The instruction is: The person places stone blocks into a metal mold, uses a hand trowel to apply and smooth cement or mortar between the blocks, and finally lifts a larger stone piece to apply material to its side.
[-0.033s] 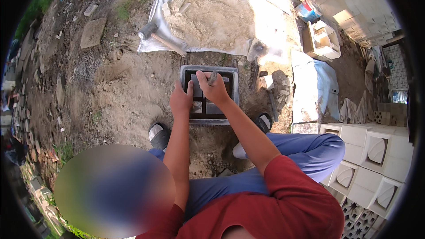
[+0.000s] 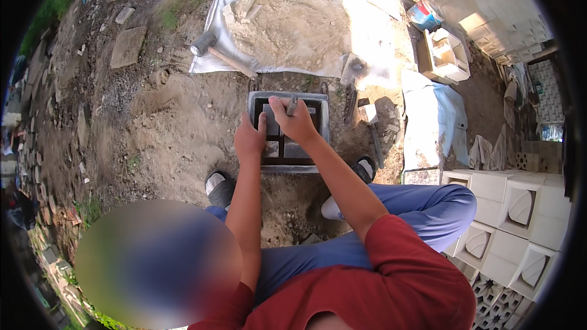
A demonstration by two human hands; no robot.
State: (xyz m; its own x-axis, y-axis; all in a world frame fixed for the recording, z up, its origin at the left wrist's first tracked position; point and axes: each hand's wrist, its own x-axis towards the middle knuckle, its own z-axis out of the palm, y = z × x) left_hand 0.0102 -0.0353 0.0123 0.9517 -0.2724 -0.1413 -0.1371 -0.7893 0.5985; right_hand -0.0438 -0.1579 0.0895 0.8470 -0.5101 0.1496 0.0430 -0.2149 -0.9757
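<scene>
A grey rectangular block mould [image 2: 296, 168] with inner compartments stands on the dirt between my feet. My left hand [image 2: 249, 140] is closed over its left wall, thumb on the inner side and fingers on the outer. Over the mould's middle, my right hand [image 2: 298, 123] is wrapped around a short grey rod-like tool [image 2: 292, 107]. The tool's upper end sticks out of the fist. Its lower part is hidden by the hand, so I cannot tell its kind or whether it touches the inserts.
Beyond the mould, a sandy heap [image 2: 293, 27] lies on a white sheet. A mallet [image 2: 205, 43] rests at that sheet's near left corner. To the right are a white-headed hammer [image 2: 368, 113], a blue-white sheet [image 2: 425, 122], a bucket [image 2: 427, 14] and stacked pale blocks [image 2: 489, 201].
The tool in my right hand has tilted slightly to the left. My left hand and the mould look the same.
</scene>
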